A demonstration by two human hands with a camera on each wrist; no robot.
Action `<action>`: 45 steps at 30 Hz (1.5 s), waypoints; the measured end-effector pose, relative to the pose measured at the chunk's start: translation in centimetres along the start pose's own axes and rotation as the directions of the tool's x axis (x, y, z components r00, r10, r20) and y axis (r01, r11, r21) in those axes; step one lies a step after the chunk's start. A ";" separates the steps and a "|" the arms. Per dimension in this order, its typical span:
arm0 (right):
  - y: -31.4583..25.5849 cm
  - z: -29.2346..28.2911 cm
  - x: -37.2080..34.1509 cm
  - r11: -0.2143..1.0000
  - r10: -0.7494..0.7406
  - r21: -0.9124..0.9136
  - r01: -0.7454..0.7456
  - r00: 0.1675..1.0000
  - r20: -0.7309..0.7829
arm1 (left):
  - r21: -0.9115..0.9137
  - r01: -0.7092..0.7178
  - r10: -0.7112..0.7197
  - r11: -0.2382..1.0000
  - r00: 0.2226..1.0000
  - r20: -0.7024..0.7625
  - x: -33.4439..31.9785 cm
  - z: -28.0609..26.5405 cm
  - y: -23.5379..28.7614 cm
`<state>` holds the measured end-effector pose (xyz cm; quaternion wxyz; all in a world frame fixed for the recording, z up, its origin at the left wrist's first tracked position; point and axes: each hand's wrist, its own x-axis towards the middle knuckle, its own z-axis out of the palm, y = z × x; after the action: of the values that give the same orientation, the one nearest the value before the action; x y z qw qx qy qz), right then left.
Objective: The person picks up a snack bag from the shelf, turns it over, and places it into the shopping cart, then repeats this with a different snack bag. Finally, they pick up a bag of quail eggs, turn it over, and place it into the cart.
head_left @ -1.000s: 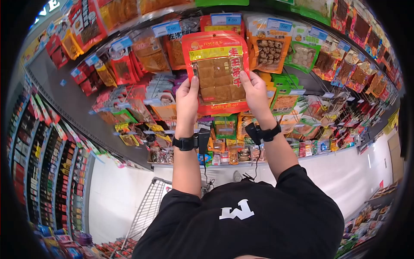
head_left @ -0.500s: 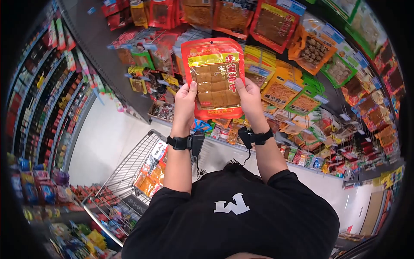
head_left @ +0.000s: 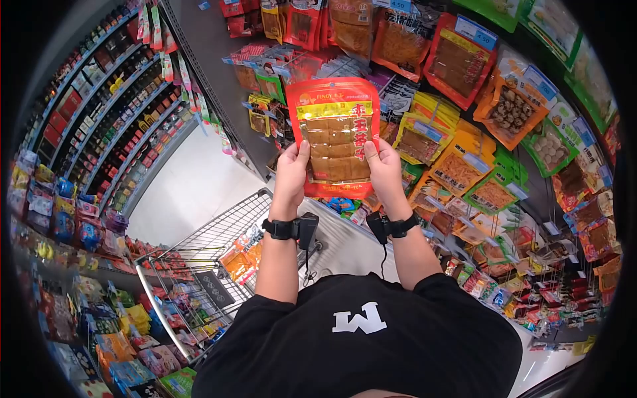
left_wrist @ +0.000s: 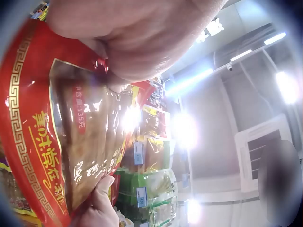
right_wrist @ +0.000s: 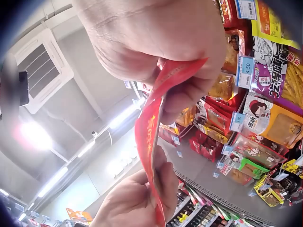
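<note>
A flat red packet of dried tofu (head_left: 338, 149) is held up in front of the chest. Brown blocks show through its clear window, below a yellow band. My left hand (head_left: 290, 176) grips its left edge with the thumb on the front. On the opposite edge, my right hand (head_left: 387, 174) pinches it the same way. In the left wrist view the packet (left_wrist: 28, 118) fills the left side, its film shiny and creased. The right wrist view shows the packet (right_wrist: 149, 127) nearly edge-on, slightly bent, between both hands.
A wire shopping cart (head_left: 156, 312) stands at the lower left, with orange and red packets (head_left: 244, 257) in it. Hanging snack packets (head_left: 464, 159) fill the rack ahead and to the right. Bottle shelves (head_left: 99, 93) line the far left, and bagged goods (head_left: 133, 345) lie below them.
The view has swung left, so the rack has slid right and the shopping cart has come further into view. Both hands keep hold of the packet, which sits a little lower in view.
</note>
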<state>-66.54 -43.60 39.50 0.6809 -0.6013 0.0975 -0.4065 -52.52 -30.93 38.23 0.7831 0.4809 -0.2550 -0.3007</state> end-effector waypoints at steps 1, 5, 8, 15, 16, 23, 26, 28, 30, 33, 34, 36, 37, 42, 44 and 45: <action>0.1 -0.5 -0.2 1.000 -0.004 -0.001 0.004 1.000 0.001 | -0.009 -0.002 0.002 1.000 1.000 -0.014 -0.3 0.4 -0.3; 1.1 -2.0 -0.8 1.000 0.009 0.014 -0.009 1.000 0.022 | -0.022 0.010 -0.012 1.000 0.997 -0.075 -2.4 1.7 -0.9; 2.0 -2.3 -1.6 0.991 0.079 0.106 -0.083 0.996 0.047 | 0.003 -0.008 0.008 1.000 0.994 -0.107 -4.3 2.3 -0.7; 2.5 -0.8 -4.1 0.950 0.218 0.177 -0.255 0.954 0.204 | -0.029 -0.006 -0.002 1.000 0.966 -0.258 -10.6 2.1 -0.3; 2.5 -0.4 -4.5 0.934 0.230 0.216 -0.285 0.942 0.246 | -0.013 -0.010 0.006 1.000 0.966 -0.258 -11.6 2.2 0.1; 2.1 1.3 -7.2 0.922 0.261 0.151 -0.356 0.862 0.435 | 0.015 -0.049 0.051 0.999 0.919 -0.392 -16.2 1.8 0.1; 2.3 1.9 -7.6 0.917 0.289 0.123 -0.380 0.843 0.453 | 0.038 -0.067 0.077 0.997 0.898 -0.432 -17.1 1.4 0.2; 2.4 2.6 -7.8 0.910 0.304 0.109 -0.399 0.824 0.479 | 0.061 -0.067 0.087 0.996 0.893 -0.442 -17.6 0.5 0.3; 2.1 3.7 -7.7 0.900 0.288 0.146 -0.411 0.810 0.511 | 0.070 -0.087 0.109 0.994 0.885 -0.453 -18.1 -0.2 0.7; 2.1 6.0 -7.8 0.881 0.273 0.193 -0.431 0.799 0.536 | 0.074 -0.150 0.167 0.986 0.868 -0.467 -18.3 -1.6 1.8; 2.3 6.9 -7.8 0.881 0.271 0.190 -0.434 0.791 0.548 | 0.066 -0.186 0.195 0.980 0.860 -0.472 -18.4 -2.2 2.1; 2.6 8.6 -7.8 0.893 0.266 0.163 -0.420 0.783 0.563 | 0.078 -0.201 0.213 0.977 0.845 -0.491 -18.8 -3.7 2.7; 2.9 9.6 -7.8 0.899 0.263 0.149 -0.413 0.778 0.570 | 0.088 -0.210 0.226 0.974 0.837 -0.498 -18.9 -4.5 3.1; 4.7 15.1 -7.6 0.902 0.245 0.138 -0.409 0.748 0.617 | 0.098 -0.205 0.225 0.974 0.816 -0.532 -19.8 -9.2 5.7; 5.7 17.5 -7.4 0.899 0.250 0.131 -0.419 0.733 0.633 | 0.108 -0.192 0.219 0.975 0.802 -0.555 -19.9 -11.1 6.7; 6.3 18.5 -7.2 0.898 0.250 0.127 -0.422 0.726 0.641 | 0.130 -0.189 0.229 0.973 0.789 -0.571 -19.9 -11.9 7.2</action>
<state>-57.01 -25.37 36.08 0.8117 -0.5753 -0.0739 -0.0687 -56.35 -6.94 37.75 0.8354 0.5442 -0.0646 -0.0421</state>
